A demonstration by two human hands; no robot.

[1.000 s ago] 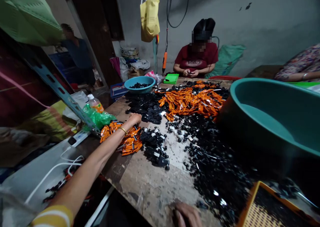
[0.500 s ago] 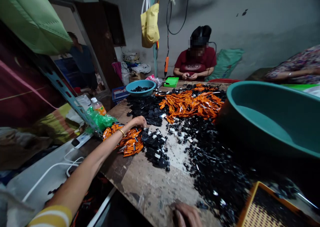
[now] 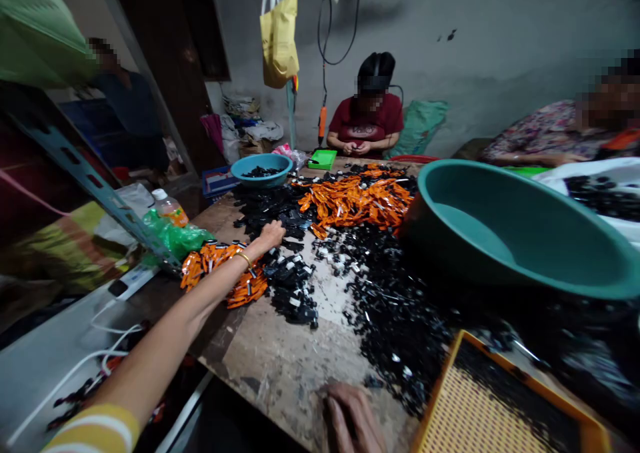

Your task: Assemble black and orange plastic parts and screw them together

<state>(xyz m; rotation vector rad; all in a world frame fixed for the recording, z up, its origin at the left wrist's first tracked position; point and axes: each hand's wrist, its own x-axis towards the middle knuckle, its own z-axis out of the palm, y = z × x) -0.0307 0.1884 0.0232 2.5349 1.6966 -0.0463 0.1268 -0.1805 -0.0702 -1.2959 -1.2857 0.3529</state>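
My left hand [image 3: 273, 235] is stretched forward across the table, a bracelet on its wrist. Its fingers bend closed down at the near edge of a pile of flat black plastic parts [image 3: 263, 208]; whatever they grip is hidden. Just in front of me, my right hand [image 3: 353, 416] rests on the wooden tabletop [image 3: 280, 366], fingers curled, with nothing visible in them. Orange car-shaped pieces [image 3: 250, 286] lie beside my left forearm. Next to them is a cluster of black toy car chassis [image 3: 295, 293] with small white blocks.
A large green tub [image 3: 525, 266] stands at right, behind a yellow perforated tray [image 3: 480, 413]. Loose black parts [image 3: 395, 320] spread mid-table, before an orange heap [image 3: 357, 200]. A blue basin [image 3: 263, 170] is far left. One co-worker [image 3: 367, 116] sits opposite, another person [image 3: 540, 133] at right.
The view has turned to the right, bringing more of the tub, the tray and the person at right into sight. My left hand has reached slightly farther, onto the black pile.
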